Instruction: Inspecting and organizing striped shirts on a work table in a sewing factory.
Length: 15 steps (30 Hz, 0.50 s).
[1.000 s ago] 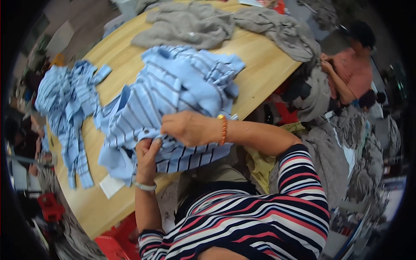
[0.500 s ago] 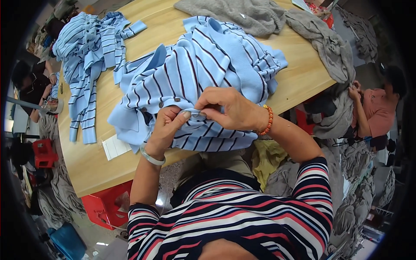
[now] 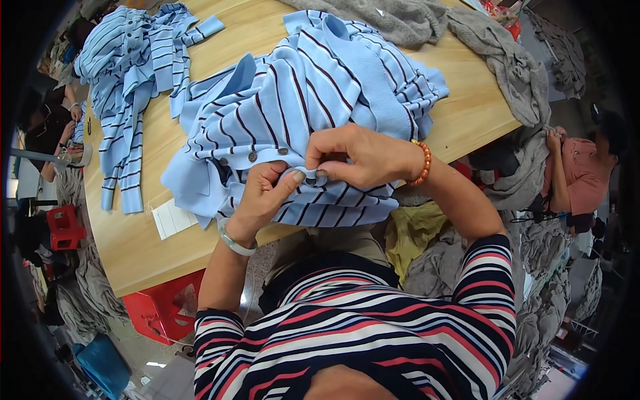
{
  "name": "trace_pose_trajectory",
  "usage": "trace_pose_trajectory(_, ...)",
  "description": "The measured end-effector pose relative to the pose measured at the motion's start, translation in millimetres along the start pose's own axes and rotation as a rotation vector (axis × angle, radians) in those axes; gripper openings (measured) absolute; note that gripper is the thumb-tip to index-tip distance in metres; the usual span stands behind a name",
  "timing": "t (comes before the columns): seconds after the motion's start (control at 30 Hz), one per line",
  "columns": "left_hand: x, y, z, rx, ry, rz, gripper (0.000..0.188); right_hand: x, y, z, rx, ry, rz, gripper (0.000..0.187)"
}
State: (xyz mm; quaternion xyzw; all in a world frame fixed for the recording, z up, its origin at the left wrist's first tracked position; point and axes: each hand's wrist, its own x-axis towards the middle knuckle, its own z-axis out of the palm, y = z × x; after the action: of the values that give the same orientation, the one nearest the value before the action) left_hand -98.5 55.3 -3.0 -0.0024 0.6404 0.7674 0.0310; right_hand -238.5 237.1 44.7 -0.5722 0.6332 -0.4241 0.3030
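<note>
A light blue knit cardigan (image 3: 293,87) with dark and white stripes lies bunched on the table in front of me. Along its front band sit several dark buttons (image 3: 253,157). My left hand (image 3: 270,190) pinches the band's edge between thumb and fingers. Close beside it, my right hand (image 3: 360,157) pinches the same band, fingers curled and thumb tip next to a dark button (image 3: 311,179). Whether that button is partly through a buttonhole, I cannot tell. The hands are almost touching.
Another striped blue cardigan (image 3: 130,67) lies at the far left of the wooden table (image 3: 207,267), and a white paper card (image 3: 175,219) near its left front. Grey knitwear (image 3: 497,60) hangs off the right edge, held by a person in pink (image 3: 577,170). A red stool (image 3: 160,310) stands below.
Both hands keep their pinch on the cardigan's band; the right has shifted slightly to the right. The whole view has tilted a little, moving the table and garments slightly upward.
</note>
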Motion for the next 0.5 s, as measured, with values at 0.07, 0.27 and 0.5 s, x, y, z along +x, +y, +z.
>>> trace_pose_trajectory(0.07,-6.8,2.0,-0.5,0.143,0.058,-0.004,0.015,-1.2,-0.1,-3.5,0.074,-0.022,0.094,0.010)
trace_pose_trajectory(0.27,-33.1,8.0,-1.6,0.259,0.061,-0.010,0.013,0.8,-2.8,2.6,0.085,-0.033,0.216,0.017)
trace_pose_trajectory(0.5,-30.2,-3.4,-4.1,0.155,0.144,0.068,0.010,5.6,-8.7,4.8,0.051,-0.191,0.232,0.017)
